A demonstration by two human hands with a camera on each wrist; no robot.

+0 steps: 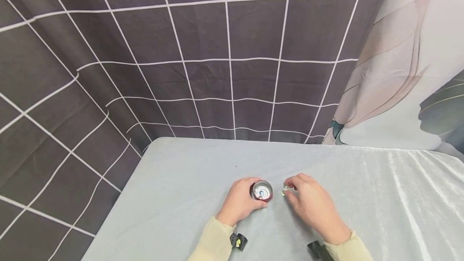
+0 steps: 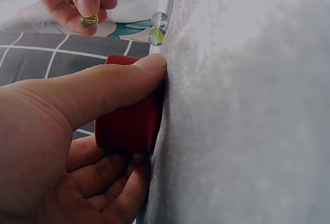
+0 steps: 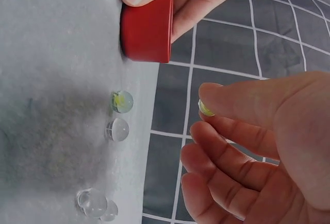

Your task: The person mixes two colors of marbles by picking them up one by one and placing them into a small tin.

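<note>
My left hand (image 1: 239, 200) grips a small red round cup (image 3: 147, 31), thumb on one side and fingers on the other. The cup stands upright on the cloth-covered table, its open top facing up; something small and bluish shows inside its silvery interior. Just to the right and raised above the cloth, my right hand (image 1: 313, 202) pinches a glass marble (image 3: 205, 108) with yellow-green inside between thumb and index finger. Below it on the cloth lie a marble with a yellow swirl (image 3: 122, 101) and a clear marble (image 3: 118, 130) close beside it.
Several more clear marbles (image 3: 94, 203) sit bunched farther along the cloth in the right wrist view. The pale velvety tablecloth (image 1: 163, 196) reaches a dark curtain with a white grid (image 1: 203, 79) at the back and left. A leaf-patterned curtain (image 1: 391, 104) hangs at the right.
</note>
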